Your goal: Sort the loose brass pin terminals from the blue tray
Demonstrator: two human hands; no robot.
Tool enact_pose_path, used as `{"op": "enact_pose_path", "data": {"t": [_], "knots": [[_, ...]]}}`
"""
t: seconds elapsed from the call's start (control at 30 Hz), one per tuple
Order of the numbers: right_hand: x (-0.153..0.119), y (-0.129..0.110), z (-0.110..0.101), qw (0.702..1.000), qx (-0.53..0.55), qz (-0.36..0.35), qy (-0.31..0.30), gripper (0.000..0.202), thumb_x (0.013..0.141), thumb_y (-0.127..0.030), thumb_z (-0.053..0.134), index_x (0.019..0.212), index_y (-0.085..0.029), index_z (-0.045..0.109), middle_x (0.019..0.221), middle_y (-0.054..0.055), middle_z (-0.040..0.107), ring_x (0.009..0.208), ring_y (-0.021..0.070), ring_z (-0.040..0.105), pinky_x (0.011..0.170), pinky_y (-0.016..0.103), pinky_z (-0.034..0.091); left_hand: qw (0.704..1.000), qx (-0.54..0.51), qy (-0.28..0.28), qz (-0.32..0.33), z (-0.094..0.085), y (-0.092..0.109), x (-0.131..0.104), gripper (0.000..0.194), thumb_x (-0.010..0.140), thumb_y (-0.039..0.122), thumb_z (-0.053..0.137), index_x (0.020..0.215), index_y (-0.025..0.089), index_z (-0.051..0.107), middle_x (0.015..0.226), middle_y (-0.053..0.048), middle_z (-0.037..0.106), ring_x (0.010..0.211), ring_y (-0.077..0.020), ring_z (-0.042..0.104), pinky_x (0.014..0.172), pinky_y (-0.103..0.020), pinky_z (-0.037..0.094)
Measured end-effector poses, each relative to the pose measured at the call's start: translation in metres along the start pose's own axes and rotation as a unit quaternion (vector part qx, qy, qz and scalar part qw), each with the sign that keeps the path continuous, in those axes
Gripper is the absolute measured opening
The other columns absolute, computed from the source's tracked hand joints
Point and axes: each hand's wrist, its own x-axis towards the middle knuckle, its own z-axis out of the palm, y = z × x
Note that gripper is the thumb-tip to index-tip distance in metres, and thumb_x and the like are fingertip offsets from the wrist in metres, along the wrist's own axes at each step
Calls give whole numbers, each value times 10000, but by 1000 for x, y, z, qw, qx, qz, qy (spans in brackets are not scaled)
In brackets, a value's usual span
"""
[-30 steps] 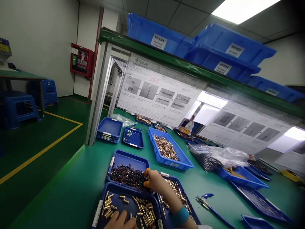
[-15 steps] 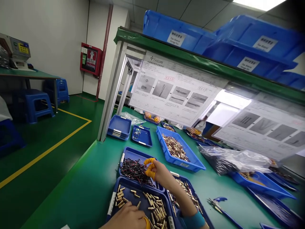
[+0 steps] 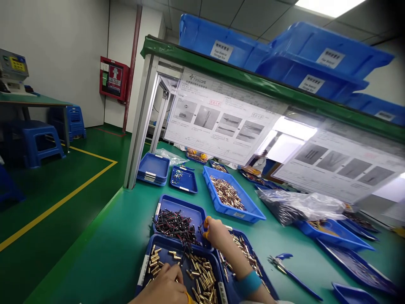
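My left hand [image 3: 169, 283] reaches over a dark blue tray [image 3: 141, 270] of short brass tubes [image 3: 205, 276], its fingers curled down. The fingertips are partly hidden, so what they pinch does not show. With yellow finger covers on, my right hand [image 3: 217, 233] is closed at the right side of the tray [image 3: 183, 202] behind. That tray bears a heap of short black wires with some red [image 3: 175, 223]. A thin dark wire shows at the right fingertips. Under my right forearm, another blue tray [image 3: 232, 287] holds brass-tipped pieces [image 3: 245, 249].
Blue-handled pliers [image 3: 294, 278] lie on the green table at right. Farther back are a large blue bin [image 3: 253, 213] of brass-tipped parts, stacked trays [image 3: 153, 166], a small tray [image 3: 191, 183] and a plastic bag [image 3: 303, 202]. Instruction sheets [image 3: 218, 122] hang overhead. Co-workers' hands [image 3: 202, 156] show behind.
My right hand has moved from over the black wires to the right and slightly down, its fingers drawn closer together. My left hand stays among the brass tubes. The view has shifted slightly.
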Motion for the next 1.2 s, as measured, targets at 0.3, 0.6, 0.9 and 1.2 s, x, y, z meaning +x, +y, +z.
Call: {"op": "enact_pose_path", "data": {"t": [0.3, 0.6, 0.9, 1.2], "knots": [[-4, -10, 12, 996, 61, -61, -29, 61, 841, -171, 574, 878, -135, 606, 807, -7, 650, 693, 130, 622, 653, 302, 511, 996, 69, 36, 50, -8, 4, 0, 322, 765, 274, 698, 540, 165, 496, 600, 39, 635, 708, -123, 536, 601, -249, 303], [-45, -13, -4, 982, 174, -78, 16, 210, 730, -8, 433, 773, -206, 492, 589, 4, 567, 578, 188, 561, 509, 260, 380, 981, -124, -51, -137, -34, 17, 2, 120, 815, 105, 545, 843, 170, 642, 868, -45, 640, 721, -162, 611, 612, -208, 439], [-121, -6, 56, 853, 513, -77, -54, 168, 781, -380, 546, 818, -220, 509, 610, -2, 620, 508, 159, 613, 478, 258, 483, 864, -393, 68, -309, -36, 25, 6, 177, 752, 121, 541, 888, 160, 646, 814, -36, 658, 758, -188, 598, 676, -268, 460], [-138, -12, 53, 843, 533, -61, -48, 73, 716, -179, 561, 703, -217, 500, 543, -34, 605, 498, 141, 625, 494, 232, 493, 887, -352, 27, -296, -44, 29, 9, 103, 751, 159, 510, 780, 178, 607, 768, -12, 606, 729, -173, 553, 663, -258, 431]]}}
